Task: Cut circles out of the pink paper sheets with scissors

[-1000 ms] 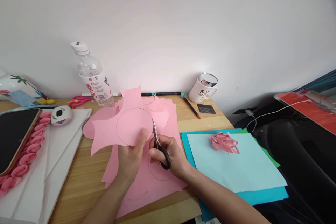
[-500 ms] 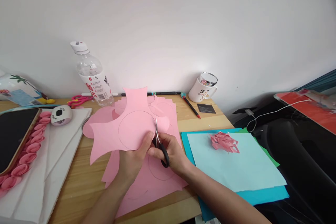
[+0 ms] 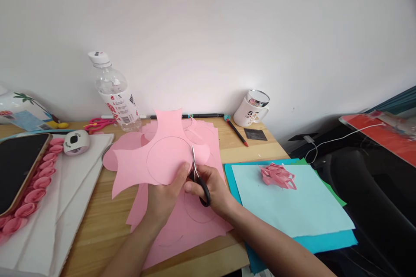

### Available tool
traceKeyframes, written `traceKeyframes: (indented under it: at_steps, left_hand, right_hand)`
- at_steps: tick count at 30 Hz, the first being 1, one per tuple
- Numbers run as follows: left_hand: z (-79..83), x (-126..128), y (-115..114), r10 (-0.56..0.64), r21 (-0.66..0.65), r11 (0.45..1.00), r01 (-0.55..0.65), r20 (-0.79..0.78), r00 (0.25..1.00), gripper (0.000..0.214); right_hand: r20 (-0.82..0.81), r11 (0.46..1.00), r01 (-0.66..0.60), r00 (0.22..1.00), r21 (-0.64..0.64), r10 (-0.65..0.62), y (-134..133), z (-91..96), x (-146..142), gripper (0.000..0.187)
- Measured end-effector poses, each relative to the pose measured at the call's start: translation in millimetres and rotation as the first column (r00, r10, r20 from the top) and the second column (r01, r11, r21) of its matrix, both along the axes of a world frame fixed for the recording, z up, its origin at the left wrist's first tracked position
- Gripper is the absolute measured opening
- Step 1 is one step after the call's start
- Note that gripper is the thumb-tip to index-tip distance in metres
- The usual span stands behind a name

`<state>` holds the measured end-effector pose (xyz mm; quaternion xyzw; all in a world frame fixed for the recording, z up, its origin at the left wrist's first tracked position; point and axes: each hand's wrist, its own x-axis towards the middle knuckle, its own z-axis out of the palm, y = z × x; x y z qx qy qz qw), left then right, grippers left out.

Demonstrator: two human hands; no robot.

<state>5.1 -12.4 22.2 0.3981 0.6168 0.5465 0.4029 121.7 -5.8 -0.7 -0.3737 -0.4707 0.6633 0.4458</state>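
Observation:
My left hand (image 3: 167, 194) pinches the lower right edge of a pink paper piece (image 3: 167, 160), thumb on top. A drawn circle fills the middle of this piece, and its outer edges curve inward. My right hand (image 3: 211, 186) is closed round the black handles of the scissors (image 3: 204, 192). Their blades point up and away from me at the circle's right side, close to my left thumb. Beneath both hands lies a stack of pink paper sheets (image 3: 175, 242) with more circles drawn on them. Loose pink pieces rest on the stack behind the held one.
On the left are a clear bottle (image 3: 118, 99), pink scissors (image 3: 97, 124), a phone (image 3: 21, 169) and rolled pink paper flowers (image 3: 34, 196). A mug (image 3: 250, 110) and a pencil (image 3: 236, 132) stand and lie at the back. Crumpled pink scraps (image 3: 277, 176) sit on light blue paper (image 3: 292, 212) at right.
The held pink paper has tilted slightly, its left corner rising a little. The scissors have shifted very slightly, with both hands nearly in the same place.

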Motion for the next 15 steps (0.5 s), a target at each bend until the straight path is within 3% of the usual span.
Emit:
traceKeyframes:
  at_steps: [4,10,15]
  left_hand:
    - [1.5,2,-1,-0.005,0.001,1.000,0.005,0.007,1.000,0.024]
    - [-2.5,0,2,0.018,0.108,0.994,-0.014,-0.040,0.999,0.027]
    - [-11.3,-7,7,-0.051,0.161,0.985,0.067,-0.099,0.994,0.025]
  right_hand:
    - [0.004,1.000,-0.005,1.000,0.001,0.005,0,-1.1,1,0.037]
    - [0.027,1.000,0.015,1.000,-0.002,-0.015,-1,0.2,1,0.035]
    - [0.043,1.000,0.014,0.999,-0.002,-0.014,-2,3.6,1,0.035]
